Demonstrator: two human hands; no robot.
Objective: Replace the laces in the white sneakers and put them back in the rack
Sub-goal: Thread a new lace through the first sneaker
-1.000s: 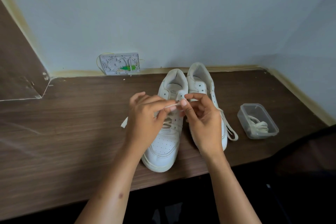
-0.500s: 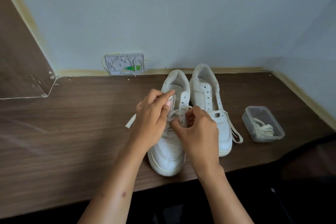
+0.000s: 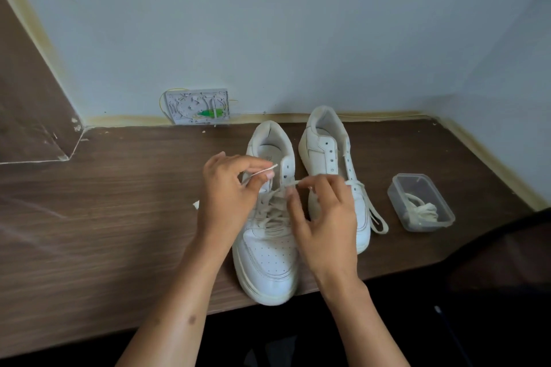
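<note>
Two white sneakers stand side by side on the brown wooden table [image 3: 104, 217], toes toward me. The left sneaker [image 3: 268, 259] has a cream lace [image 3: 272, 211] crossed through its lower eyelets. My left hand [image 3: 229, 199] pinches one lace end, its tip sticking out to the right above the tongue. My right hand [image 3: 325, 217] pinches the other lace end just over the right row of eyelets. The right sneaker [image 3: 331, 149] sits partly behind my right hand; a loose lace [image 3: 377, 217] trails off its right side onto the table.
A clear plastic container [image 3: 420, 185] holding a bundled cream lace [image 3: 423, 211] stands right of the sneakers. An open wall box with a green connector [image 3: 198, 106] sits at the back wall. The left sneaker's toe overhangs the table's front edge.
My hands have drawn apart, each pulling a lace end outward, the left one up and to the left. The right hand has lifted off the left sneaker's tongue.
</note>
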